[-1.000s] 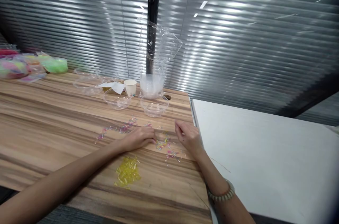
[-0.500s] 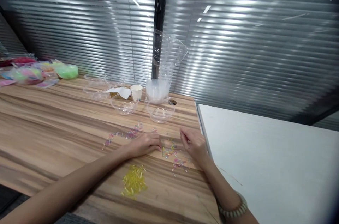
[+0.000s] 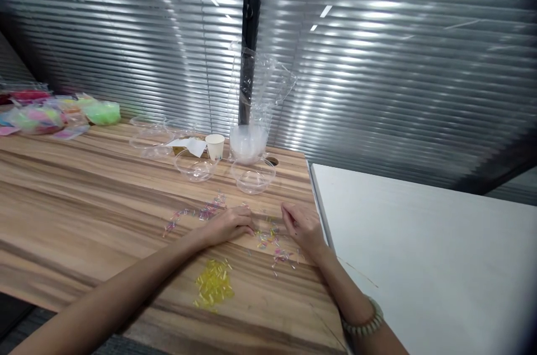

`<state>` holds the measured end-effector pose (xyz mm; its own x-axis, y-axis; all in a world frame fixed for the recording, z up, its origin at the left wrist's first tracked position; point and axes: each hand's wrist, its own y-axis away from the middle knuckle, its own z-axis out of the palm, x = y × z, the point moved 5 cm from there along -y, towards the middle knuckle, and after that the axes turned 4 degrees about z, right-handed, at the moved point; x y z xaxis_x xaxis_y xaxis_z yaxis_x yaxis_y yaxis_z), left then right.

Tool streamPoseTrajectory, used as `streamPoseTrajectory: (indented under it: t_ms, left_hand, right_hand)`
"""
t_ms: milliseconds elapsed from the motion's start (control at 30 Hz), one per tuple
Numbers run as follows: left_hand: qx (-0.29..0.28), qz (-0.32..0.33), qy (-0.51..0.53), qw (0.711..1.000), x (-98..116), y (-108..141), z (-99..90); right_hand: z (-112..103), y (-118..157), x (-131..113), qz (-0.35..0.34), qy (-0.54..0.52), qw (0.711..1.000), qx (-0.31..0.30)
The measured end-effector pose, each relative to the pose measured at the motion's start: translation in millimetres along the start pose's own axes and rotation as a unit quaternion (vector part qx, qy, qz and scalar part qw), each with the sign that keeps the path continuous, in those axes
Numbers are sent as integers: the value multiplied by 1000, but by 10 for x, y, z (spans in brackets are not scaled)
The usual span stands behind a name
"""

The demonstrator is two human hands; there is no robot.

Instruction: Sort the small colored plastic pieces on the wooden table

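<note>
Head view: two hands among scattered tube beads on a wooden tabletop [image 3: 84,187].

Head view: the left hand [image 3: 229,225] lies palm-down, fingers loosely curled, fingertips touching the mixed-colour beads [image 3: 268,237]; whether it has hold of one cannot be told. The right hand [image 3: 302,226] rests just beside them, fingers half-curled as if pinching, any bead in it too small to see. A yellow bead pile [image 3: 213,285] already lies apart, near the front edge; a pink-purple streak [image 3: 201,212] and the mixed scatter remain loose, so sorting appears partly done. The clear bowls [image 3: 253,175] behind look empty. The beads are short tubes lying flat, long axes pointing every way.
</note>
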<state>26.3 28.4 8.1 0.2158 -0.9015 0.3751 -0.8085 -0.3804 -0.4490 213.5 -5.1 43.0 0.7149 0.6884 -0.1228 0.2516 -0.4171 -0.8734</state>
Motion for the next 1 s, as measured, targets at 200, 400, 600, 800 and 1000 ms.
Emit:
streamPoseTrajectory:
  t_ms: [200, 400, 600, 800, 1000]
  left_hand:
    - [-1, -4, 10, 1000, -29, 7, 3]
    - [-3, 1, -10, 1000, -11, 2, -25]
    - [37, -7, -42, 998, -4, -8, -77]
    - [66, 10, -73, 995, 11, 5, -89]
    - [67, 34, -100, 992, 37, 24, -99]
  right_hand:
    - [-49, -23, 25, 3, 5, 1000, 8]
    - [-91, -42, 26, 4, 3, 1000, 18]
    - [-92, -45, 33, 9, 14, 999, 36]
    - [-37, -29, 2, -22, 33, 998, 39]
    - [-65, -37, -40, -54, 65, 996, 24]
